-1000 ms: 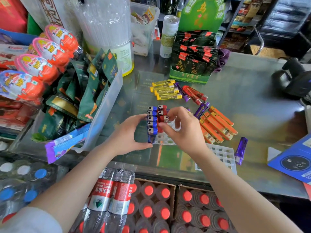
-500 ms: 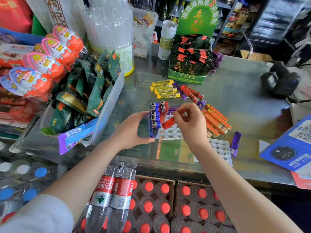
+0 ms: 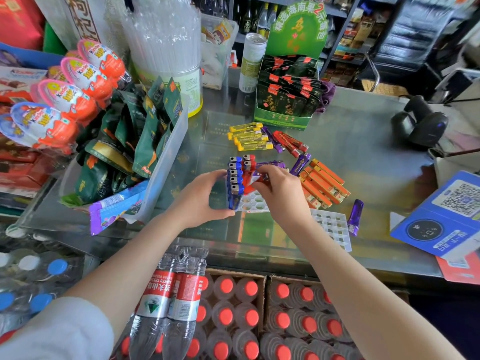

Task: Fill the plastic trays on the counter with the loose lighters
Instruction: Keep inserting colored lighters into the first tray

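1. Tray (image 3: pixel 255 202), frame centre, sits between both hands, with a row of blue lighters (image 3: pixel 235 181) upright.
2. Left hand (image 3: pixel 201 201) grips its left edge.
3. Right hand (image 3: pixel 279 190) pinches a red lighter (image 3: pixel 250 187), tilted over the tray.
4. Orange lighters (image 3: pixel 323 184) lie loose just right of it.

bright, even daylight | glare on glass counter (image 3: pixel 363 152) | edges bowed, blurred | source perhaps upper right

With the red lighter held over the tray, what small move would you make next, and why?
Probably lower the red lighter upright into an empty slot beside the blue row: the right hand holds it tilted above the tray, which the left hand steadies.
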A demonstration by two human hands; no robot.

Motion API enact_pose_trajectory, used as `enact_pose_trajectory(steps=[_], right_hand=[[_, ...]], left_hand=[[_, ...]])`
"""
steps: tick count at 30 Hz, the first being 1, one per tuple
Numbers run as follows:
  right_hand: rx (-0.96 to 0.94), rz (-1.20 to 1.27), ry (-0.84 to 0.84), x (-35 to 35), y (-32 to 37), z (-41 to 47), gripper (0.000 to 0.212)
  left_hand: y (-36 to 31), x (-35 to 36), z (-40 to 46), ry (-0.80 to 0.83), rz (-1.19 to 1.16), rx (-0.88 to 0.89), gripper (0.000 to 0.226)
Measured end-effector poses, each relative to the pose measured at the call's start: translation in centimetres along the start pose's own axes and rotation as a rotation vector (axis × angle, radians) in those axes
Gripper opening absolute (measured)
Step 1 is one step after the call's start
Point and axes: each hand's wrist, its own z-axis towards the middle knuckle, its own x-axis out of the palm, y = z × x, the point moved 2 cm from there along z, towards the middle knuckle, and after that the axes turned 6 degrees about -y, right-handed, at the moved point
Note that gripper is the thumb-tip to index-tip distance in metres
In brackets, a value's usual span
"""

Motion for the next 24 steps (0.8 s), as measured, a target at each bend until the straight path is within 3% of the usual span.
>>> enact_pose_trajectory(steps=[3,10,18,21,24], right_hand=[[-0.033,-0.025,0.050,0.3,0.7,0.5,0.033],[0.194,0.210,0.060,1.7,0.8,0.5,0.045],[0.129,0.159,0.214,-0.1,-2.3,1.6,0.047],[0.142,0.146,0.051,-1.4,-4.7,3.3,0.015],[0.213,-0.045,-0.094,-0.8,-7.4,5.9,0.019]], left_hand=[[0.0,0.0,0.0,-0.003,-0.007,-0.006,0.076],[0.3,0.1,0.1,0.000,-0.011,-0.029,0.079],[-0.4,-0.3,0.2,0.022,-0.004,-0.031,0.081],[-0.6,-0.6,0.4,0.046,0.031,-0.042,0.083],[-0.8,-1.0,0.6,0.070,0.061,-0.048,0.082]])
